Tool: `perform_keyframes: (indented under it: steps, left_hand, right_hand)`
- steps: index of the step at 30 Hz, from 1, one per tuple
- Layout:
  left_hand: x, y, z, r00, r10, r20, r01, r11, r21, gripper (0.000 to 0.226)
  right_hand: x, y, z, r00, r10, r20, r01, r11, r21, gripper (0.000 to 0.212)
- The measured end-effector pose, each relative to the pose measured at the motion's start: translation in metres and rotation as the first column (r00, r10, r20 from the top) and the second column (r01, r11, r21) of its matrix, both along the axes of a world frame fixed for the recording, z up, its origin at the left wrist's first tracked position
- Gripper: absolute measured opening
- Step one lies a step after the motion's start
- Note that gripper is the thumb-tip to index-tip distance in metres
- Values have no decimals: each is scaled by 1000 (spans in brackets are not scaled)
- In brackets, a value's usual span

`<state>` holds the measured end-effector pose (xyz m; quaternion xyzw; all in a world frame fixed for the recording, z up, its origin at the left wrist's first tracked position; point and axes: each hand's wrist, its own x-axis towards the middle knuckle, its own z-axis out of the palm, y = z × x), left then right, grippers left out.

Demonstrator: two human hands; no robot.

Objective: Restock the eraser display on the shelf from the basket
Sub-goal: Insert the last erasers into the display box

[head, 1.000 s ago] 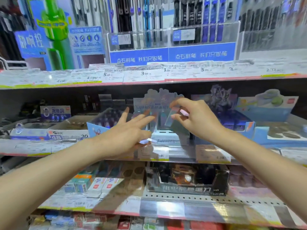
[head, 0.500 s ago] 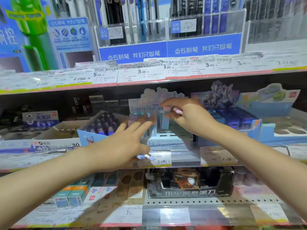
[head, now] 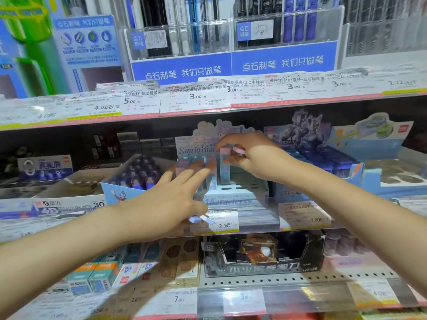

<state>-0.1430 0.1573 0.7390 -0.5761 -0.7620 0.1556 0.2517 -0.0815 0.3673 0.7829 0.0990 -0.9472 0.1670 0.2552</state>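
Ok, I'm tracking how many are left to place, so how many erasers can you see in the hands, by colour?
Pale, bluish-white: 2, the pale erasers poking out under the left hand
Blue: 1, the blue eraser held upright by the right hand
Pink: 1, the pink eraser in the right hand
Total: 4 visible; others may be hidden.

Right hand (head: 251, 155) now lower, its eraser (head: 224, 163) upright at the display (head: 231, 190).

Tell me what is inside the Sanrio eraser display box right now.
The Sanrio display box holds upright erasers near its back; the right hand pinches one. Its front slots look empty. The left hand covers the box's left side.
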Motion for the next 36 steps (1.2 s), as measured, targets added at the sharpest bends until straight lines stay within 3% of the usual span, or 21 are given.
perform_keyframes:
  steps: [5, 11, 17, 25, 29, 31, 33, 36]
  left_hand:
    - [0, -1, 0, 1000, 6, -1, -6, 1000, -4, 30]
    - [0, -1, 2, 1000, -28, 10, 28, 1000, 11, 25]
    - [0, -2, 1, 999, -34, 8, 34, 999, 6, 26]
    - [1, 1, 0, 1000, -18, 4, 18, 999, 35, 29]
    - [5, 1, 4, 999, -36, -6, 36, 995, 88, 25]
    - [7, 1, 9, 998, -59, 10, 58, 989, 138, 19]
    - [8, 1, 13, 996, -85, 9, 82, 980, 181, 19]
    - [14, 2, 19, 986, -155, 67, 135, 961, 241, 8]
  right_hand:
    - [0, 3, -2, 996, 12, 94, -18, 998, 64, 32]
    - [-1, 2, -10, 997, -73, -25, 75, 991, 114, 29]
    - [-4, 4, -9, 991, -7, -132, 31, 984, 176, 15]
    - [-3, 4, -7, 998, 19, -64, -5, 979, 205, 16]
    - [7, -3, 2, 996, -73, 43, 62, 972, 229, 21]
    - [13, -6, 6, 997, -26, 77, 20, 997, 78, 26]
    - [18, -8, 10, 983, 111, 145, -83, 978, -189, 29]
    - [25, -9, 12, 881, 366, 300, -144, 811, -567, 25]
